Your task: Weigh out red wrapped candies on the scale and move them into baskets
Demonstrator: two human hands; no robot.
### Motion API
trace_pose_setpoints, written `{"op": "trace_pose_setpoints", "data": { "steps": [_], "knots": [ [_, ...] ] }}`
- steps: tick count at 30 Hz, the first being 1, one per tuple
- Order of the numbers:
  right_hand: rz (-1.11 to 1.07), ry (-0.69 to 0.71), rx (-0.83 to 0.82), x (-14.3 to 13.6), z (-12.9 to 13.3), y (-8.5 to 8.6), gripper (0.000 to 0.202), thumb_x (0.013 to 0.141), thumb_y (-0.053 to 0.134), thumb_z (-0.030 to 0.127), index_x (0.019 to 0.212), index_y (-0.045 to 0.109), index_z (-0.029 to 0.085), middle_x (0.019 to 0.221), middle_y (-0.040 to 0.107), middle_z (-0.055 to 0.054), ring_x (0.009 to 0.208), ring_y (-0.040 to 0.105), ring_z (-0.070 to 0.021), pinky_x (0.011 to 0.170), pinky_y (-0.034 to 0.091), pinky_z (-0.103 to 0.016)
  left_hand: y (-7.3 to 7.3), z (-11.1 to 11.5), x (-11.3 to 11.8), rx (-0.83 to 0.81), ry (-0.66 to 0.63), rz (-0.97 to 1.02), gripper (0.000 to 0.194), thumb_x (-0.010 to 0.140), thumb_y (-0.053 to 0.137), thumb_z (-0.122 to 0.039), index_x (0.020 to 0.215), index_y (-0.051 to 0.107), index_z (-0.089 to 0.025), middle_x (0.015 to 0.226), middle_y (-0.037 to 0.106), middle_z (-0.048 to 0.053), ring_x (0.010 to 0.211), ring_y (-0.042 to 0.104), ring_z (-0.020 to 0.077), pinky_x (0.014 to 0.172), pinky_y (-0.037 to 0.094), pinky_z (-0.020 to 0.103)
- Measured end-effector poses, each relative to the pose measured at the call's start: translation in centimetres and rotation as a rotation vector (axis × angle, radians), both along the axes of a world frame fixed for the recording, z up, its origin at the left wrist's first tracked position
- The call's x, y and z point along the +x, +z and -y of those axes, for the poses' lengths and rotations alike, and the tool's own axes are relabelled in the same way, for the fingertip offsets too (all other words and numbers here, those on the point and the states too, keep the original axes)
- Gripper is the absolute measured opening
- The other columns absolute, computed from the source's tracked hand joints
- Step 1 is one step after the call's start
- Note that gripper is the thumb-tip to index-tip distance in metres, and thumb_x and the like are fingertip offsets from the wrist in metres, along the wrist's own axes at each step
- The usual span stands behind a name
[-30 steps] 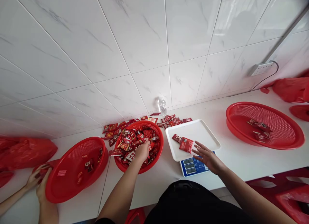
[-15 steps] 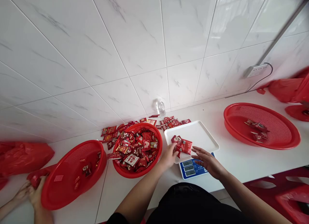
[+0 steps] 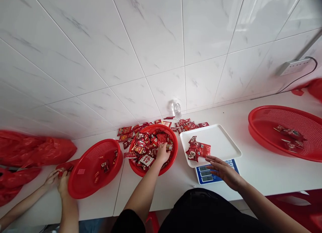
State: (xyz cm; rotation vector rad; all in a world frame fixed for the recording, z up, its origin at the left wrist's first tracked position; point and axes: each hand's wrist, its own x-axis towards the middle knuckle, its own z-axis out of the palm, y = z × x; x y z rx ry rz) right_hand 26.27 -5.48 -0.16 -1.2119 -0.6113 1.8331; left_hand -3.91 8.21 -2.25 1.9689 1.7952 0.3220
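Observation:
My left hand (image 3: 163,154) is over the right side of a red basket (image 3: 174,159) full of small red wrapped packets (image 3: 147,159). Its fingers are slightly apart, at the packets, and nothing shows gripped in them. My right hand (image 3: 223,171) hovers with fingers stretched out and nothing in it, at the front edge of a white tray (image 3: 221,140). A small heap of red packets (image 3: 196,150) lies on the tray's left half. The tray rests on a blue scale (image 3: 210,174) with display windows, partly covered by my right hand.
Loose packets (image 3: 186,125) and a clear bottle (image 3: 177,109) stand along the wall. Red baskets with a few packets are at left (image 3: 85,166) and right (image 3: 261,132). A co-worker's hands (image 3: 59,179) work beside the left basket, near red plastic bags (image 3: 37,149).
My left hand has left the packets on the tray and moved left into the full basket. My right hand stays by the tray. The view has shifted left.

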Motion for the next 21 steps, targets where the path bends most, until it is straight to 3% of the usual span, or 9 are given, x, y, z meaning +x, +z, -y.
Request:
{"op": "trace_pose_setpoints", "data": {
  "steps": [3,6,9,13,16,19,21],
  "knots": [
    [0.001,0.019,0.002,-0.5,0.0,0.6,0.041,0.076,0.065,0.042,0.115,0.059,0.031,0.132,0.051,-0.004,0.105,0.058,-0.0241,0.085,0.049,-0.035,-1.1,-0.8,-1.1,-0.18,-0.037,-0.162,0.066,0.073,0.061,-0.024,0.134,0.037,-0.024,0.15,0.018,0.011,0.138,0.011,0.0313,0.109,0.02,0.044],
    [0.008,0.029,0.003,-0.7,0.2,0.9,0.041,0.077,0.064,0.042,0.116,0.059,0.029,0.131,0.051,-0.005,0.104,0.058,-0.0241,0.086,0.048,-0.036,-1.8,-1.2,-0.6,-0.207,-0.039,-0.253,0.061,0.076,0.059,-0.028,0.133,0.039,-0.028,0.152,0.011,0.009,0.139,0.002,0.0348,0.108,0.015,0.05],
    [0.026,0.026,-0.001,-0.5,0.5,0.7,0.042,0.076,0.065,0.042,0.116,0.059,0.028,0.127,0.054,-0.006,0.103,0.058,-0.0243,0.088,0.046,-0.039,-1.7,-1.5,0.1,-0.165,-0.014,-0.275,0.041,0.084,0.046,-0.02,0.125,0.048,-0.024,0.148,0.024,0.011,0.137,0.015,0.0318,0.105,0.024,0.048],
    [0.092,0.033,0.011,-0.3,0.5,1.3,0.042,0.078,0.062,0.044,0.116,0.059,0.026,0.121,0.058,-0.007,0.101,0.059,-0.0246,0.089,0.046,-0.042,-0.8,-1.8,-0.8,-0.119,-0.03,-0.25,0.039,0.087,0.038,-0.016,0.125,0.045,-0.022,0.134,0.045,0.012,0.121,0.044,0.0232,0.095,0.037,0.036],
    [0.183,0.114,0.132,-1.0,0.2,5.3,0.039,0.077,0.063,0.042,0.112,0.062,0.026,0.116,0.062,-0.007,0.099,0.059,-0.0243,0.086,0.047,-0.04,-0.5,-2.0,-2.3,-0.086,0.015,-0.207,0.035,0.088,0.039,-0.019,0.123,0.045,-0.018,0.123,0.054,0.012,0.106,0.055,0.0204,0.088,0.042,0.031],
    [0.222,0.361,0.494,-1.9,1.3,11.9,0.033,0.079,0.06,0.042,0.108,0.064,0.028,0.106,0.066,-0.004,0.094,0.061,-0.022,0.083,0.049,-0.037,-0.7,-2.2,-3.3,-0.042,0.017,-0.148,0.029,0.088,0.043,-0.02,0.116,0.05,-0.016,0.117,0.059,0.012,0.107,0.055,0.019,0.088,0.04,0.027],
    [0.186,0.515,0.783,-2.3,3.8,15.7,0.038,0.075,0.062,0.048,0.109,0.064,0.031,0.105,0.068,-0.002,0.097,0.061,-0.0209,0.081,0.05,-0.032,-1.0,-2.5,-3.5,-0.027,0.0,-0.151,0.029,0.087,0.045,-0.02,0.115,0.049,-0.017,0.117,0.059,0.011,0.108,0.055,0.0185,0.088,0.04,0.026]
  ]
}}
